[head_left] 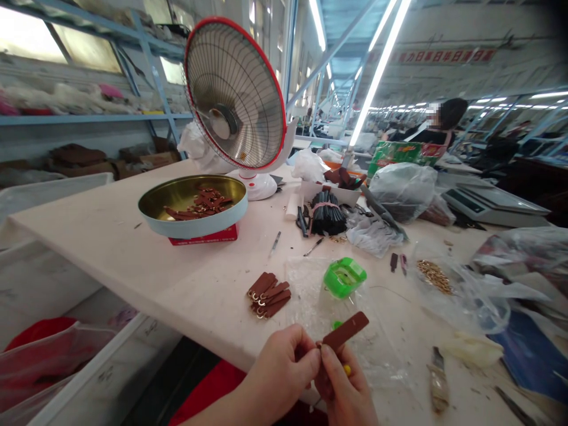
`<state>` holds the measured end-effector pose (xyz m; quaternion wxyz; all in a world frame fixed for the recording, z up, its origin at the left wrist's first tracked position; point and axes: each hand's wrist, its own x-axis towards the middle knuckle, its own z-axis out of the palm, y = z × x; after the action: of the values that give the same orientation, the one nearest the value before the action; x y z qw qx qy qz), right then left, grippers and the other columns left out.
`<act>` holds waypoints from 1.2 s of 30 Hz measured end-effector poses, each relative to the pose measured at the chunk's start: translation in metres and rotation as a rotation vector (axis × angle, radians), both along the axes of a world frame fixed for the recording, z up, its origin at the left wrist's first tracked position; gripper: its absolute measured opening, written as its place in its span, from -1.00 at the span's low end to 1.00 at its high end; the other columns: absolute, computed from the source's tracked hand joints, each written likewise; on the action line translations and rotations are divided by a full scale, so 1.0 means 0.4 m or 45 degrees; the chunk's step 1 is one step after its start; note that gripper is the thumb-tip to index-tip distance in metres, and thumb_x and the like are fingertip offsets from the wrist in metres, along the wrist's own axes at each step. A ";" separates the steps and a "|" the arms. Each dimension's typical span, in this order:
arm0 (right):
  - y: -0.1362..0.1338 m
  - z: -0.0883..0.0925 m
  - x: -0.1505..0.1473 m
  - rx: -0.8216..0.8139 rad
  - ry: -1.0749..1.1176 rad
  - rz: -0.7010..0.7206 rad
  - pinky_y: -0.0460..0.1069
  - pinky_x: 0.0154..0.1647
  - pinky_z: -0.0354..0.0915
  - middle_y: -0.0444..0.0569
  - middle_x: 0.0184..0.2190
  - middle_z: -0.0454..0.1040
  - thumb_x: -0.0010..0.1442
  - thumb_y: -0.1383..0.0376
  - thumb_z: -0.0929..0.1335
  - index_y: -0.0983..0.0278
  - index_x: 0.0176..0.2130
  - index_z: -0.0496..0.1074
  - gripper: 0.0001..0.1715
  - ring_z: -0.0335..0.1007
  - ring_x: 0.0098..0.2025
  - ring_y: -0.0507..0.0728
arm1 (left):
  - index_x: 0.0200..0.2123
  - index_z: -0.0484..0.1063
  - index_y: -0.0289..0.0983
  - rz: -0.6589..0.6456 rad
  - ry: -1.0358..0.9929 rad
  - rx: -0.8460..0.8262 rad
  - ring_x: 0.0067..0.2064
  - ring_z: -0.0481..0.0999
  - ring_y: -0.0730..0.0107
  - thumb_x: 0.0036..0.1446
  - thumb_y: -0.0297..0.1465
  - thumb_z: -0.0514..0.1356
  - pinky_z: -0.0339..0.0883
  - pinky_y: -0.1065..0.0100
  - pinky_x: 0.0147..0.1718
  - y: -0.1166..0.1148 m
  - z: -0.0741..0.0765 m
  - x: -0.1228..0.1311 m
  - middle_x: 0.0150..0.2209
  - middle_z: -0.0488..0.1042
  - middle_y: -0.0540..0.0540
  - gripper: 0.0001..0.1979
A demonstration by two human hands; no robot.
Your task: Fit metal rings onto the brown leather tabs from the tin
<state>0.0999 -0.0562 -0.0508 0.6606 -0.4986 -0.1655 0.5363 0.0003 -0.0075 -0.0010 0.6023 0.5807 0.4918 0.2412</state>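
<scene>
On the cluttered worktable (133,248), near the green container (344,276), left hand (284,370) and right hand (344,390) pinch shut one end of a light, probably flexible brown leather tab (346,330).

The pale tabletop (110,248) carries a round tin (193,207) on a red box (208,236), a fan heater (235,94), stacked brown leather tabs (268,294) and a green container (344,276).

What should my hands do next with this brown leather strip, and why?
Probably set the brown leather strip on the pile of finished brown strips with metal rings. Both hands, left hand and right hand, pinch its lower end, the pile lies just left on the pale tabletop, and whether a ring is fitted is hidden.
</scene>
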 end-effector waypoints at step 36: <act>-0.008 0.048 0.046 -0.047 0.202 0.270 -0.20 -0.76 -0.13 -0.28 -0.75 0.16 -0.22 0.04 0.55 0.32 -0.52 0.41 -0.55 -0.12 -0.74 -0.13 | -0.44 0.25 -0.31 -0.187 -0.702 -0.342 -0.41 0.50 0.34 -0.12 -0.35 0.33 0.33 0.31 -0.37 -0.002 -0.031 -0.016 -0.49 0.48 -0.03 -0.71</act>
<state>0.1183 -0.0593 -0.0315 0.6018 -0.4463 -0.1546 0.6439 -0.0061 -0.0082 -0.0135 0.8000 0.4427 0.2943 0.2782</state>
